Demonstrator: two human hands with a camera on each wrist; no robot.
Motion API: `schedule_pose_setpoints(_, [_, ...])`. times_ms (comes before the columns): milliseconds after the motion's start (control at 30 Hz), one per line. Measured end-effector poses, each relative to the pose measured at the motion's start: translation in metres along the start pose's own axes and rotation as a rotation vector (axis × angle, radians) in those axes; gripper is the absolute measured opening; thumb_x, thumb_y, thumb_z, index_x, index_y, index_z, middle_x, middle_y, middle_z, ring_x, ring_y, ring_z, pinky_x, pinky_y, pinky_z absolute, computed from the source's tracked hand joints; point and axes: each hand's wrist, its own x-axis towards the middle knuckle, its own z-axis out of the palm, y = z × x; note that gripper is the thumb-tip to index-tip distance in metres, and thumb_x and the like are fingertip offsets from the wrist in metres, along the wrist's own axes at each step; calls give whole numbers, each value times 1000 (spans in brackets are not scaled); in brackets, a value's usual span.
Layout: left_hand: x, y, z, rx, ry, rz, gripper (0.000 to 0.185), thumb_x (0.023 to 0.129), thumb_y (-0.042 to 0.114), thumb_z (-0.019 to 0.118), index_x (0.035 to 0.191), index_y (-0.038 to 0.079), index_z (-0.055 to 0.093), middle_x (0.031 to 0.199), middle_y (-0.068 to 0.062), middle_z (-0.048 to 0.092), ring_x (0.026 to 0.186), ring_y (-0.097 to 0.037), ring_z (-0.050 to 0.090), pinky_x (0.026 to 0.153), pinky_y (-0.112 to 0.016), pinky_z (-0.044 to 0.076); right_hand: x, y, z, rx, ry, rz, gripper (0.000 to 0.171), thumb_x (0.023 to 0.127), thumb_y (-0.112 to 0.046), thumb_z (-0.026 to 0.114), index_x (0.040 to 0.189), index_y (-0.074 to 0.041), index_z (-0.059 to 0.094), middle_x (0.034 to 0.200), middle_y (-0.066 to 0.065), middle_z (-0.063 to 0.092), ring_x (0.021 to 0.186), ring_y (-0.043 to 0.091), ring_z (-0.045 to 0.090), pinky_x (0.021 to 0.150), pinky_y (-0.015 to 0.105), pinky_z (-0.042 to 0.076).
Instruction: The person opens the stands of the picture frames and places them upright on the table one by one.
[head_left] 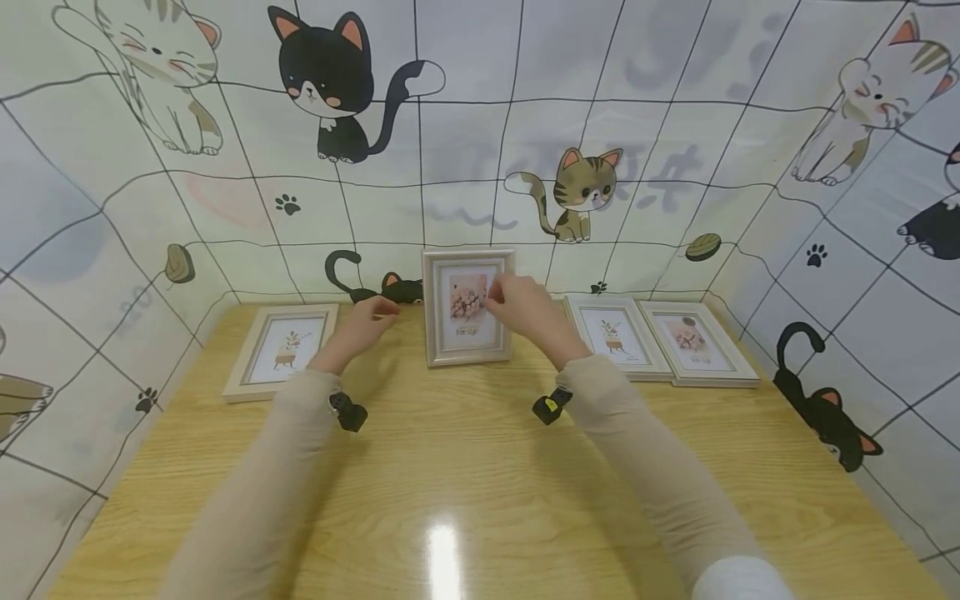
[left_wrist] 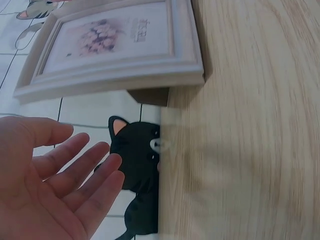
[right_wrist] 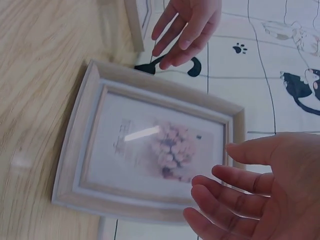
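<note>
Standing frame [head_left: 467, 308]: upright near the middle of the worktop's [head_left: 442, 458] back edge.
Left hand [head_left: 362, 327]: fingers loosely spread, holding nothing.
Right hand [head_left: 528, 310]: fingers relaxed, apart, gripping nothing; frame contact cannot be confirmed.
Adjustment: steer by the side rims; keep your fingertips off the picture [right_wrist: 170, 150].

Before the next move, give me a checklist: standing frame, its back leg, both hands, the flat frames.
1. Standing frame upright on the table: ok.
2. Back leg out: ok.
3. Left hand clear of frame: ok.
4. Right hand clear: cannot tell; fingers overlap the frame in view.
5. Left flat frame apart from standing one: ok.
6. Gap between right flat frames: not ok, none visible.
</note>
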Motion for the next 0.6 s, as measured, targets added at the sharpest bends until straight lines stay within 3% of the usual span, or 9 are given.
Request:
schedule_pose_setpoints(333, [-23, -14, -30, 132, 7, -57, 37, 106, 23, 44, 133, 1, 55, 142, -23, 54, 132, -44, 51, 108, -57, 44, -6, -30, 17, -22, -29, -104, 18, 99, -28, 60, 103, -11, 63, 93, 2, 67, 78, 16, 59, 67, 28, 50])
schedule_pose_setpoints(600, [-35, -31, -53, 120, 13, -89, 40, 106, 25, 43, 137, 0, 52, 144, -25, 52, 135, -46, 45, 110, -59, 41, -11, -53, 28, -68, -44, -182, 18, 99, -30, 61, 100, -13, 65, 88, 0, 64, 77, 15, 57, 69, 29, 47])
